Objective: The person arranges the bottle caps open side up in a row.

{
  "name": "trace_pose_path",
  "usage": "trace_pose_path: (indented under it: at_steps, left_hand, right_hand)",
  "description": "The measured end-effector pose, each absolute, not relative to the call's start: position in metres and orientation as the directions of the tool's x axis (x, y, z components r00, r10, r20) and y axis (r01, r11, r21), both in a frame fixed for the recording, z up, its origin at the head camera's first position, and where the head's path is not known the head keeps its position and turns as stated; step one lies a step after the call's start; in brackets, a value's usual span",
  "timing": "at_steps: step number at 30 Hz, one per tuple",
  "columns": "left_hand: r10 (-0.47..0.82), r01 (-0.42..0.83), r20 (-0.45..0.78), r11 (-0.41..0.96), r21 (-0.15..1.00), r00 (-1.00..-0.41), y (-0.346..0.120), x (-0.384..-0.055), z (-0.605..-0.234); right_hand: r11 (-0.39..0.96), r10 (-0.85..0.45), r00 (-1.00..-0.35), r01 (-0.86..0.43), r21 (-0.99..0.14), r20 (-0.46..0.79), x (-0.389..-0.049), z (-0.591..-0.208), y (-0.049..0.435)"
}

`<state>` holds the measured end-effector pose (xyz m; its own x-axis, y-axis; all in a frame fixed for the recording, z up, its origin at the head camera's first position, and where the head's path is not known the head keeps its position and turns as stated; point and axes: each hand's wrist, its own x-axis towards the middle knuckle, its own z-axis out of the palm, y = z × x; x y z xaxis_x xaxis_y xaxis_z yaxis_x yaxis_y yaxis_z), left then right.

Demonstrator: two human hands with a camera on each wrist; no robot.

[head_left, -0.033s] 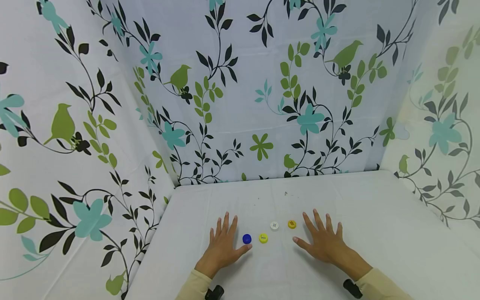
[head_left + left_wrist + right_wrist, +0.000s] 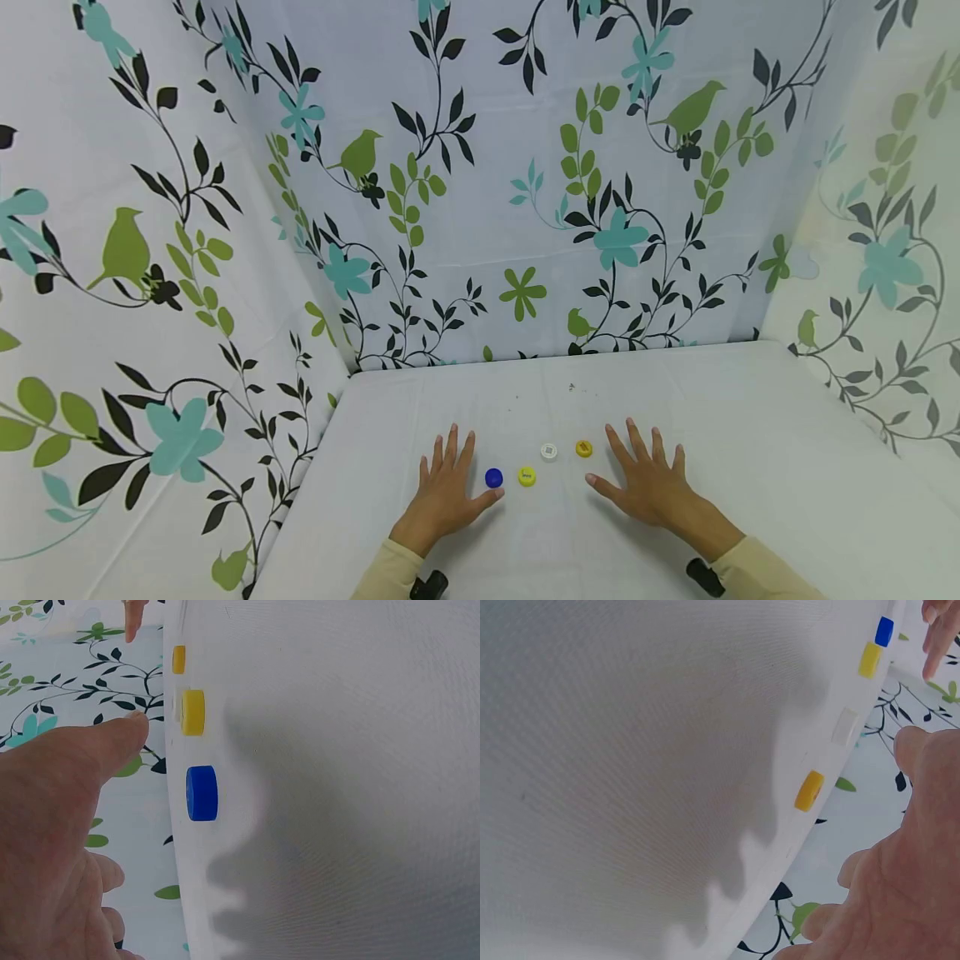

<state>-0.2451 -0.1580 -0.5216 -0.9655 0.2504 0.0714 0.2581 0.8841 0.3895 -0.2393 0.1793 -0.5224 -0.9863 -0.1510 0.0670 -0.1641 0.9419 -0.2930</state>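
Observation:
Several small bottle caps lie apart on the white table: a blue cap [image 2: 493, 477], a yellow cap [image 2: 527, 477], a white cap [image 2: 549, 452] and an orange-yellow cap [image 2: 583, 448]. To the left of them is my left hand [image 2: 444, 493], palm down with fingers spread and its thumb near the blue cap. My right hand [image 2: 651, 483] spreads its fingers on the other side, nearest the orange-yellow cap. Neither hand holds anything. Both wrist views show the hands raised over the cloth, with shadows beneath. The white cap is mostly hidden behind the yellow one in the left wrist view.
A white cloth covers the table [image 2: 525, 400]. Patterned curtains [image 2: 480, 250] with leaves, birds and flowers stand behind it and along both sides. Each wrist wears a black device [image 2: 429, 586], below a beige sleeve [image 2: 388, 571].

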Motion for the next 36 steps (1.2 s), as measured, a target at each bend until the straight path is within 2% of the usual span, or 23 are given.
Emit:
trace_pose_path:
  at_steps: [8,20,28,36]
  left_hand:
    - [0.253,0.259,0.068,0.886,0.385,-0.965,-0.159,-0.248,-0.523]
    - [0.294,0.297,0.065,0.879,0.374,-0.954,-0.159,-0.254,-0.526]
    - [0.327,0.344,0.108,0.875,0.340,-0.939,-0.158,-0.258,-0.526]
    - [0.349,0.381,0.155,0.869,0.317,-0.924,-0.153,-0.263,-0.533]
  right_hand:
    - [0.938,-0.149,-0.987,-0.161,-0.307,0.063,-0.241,-0.524,0.180]
    - [0.916,-0.205,-0.954,-0.266,-0.301,0.219,-0.245,-0.519,0.170]
    - [0.882,-0.292,-0.907,-0.378,-0.280,0.305,-0.253,-0.512,0.138]
    - [0.836,-0.399,-0.871,-0.474,-0.276,0.287,-0.262,-0.514,0.095]
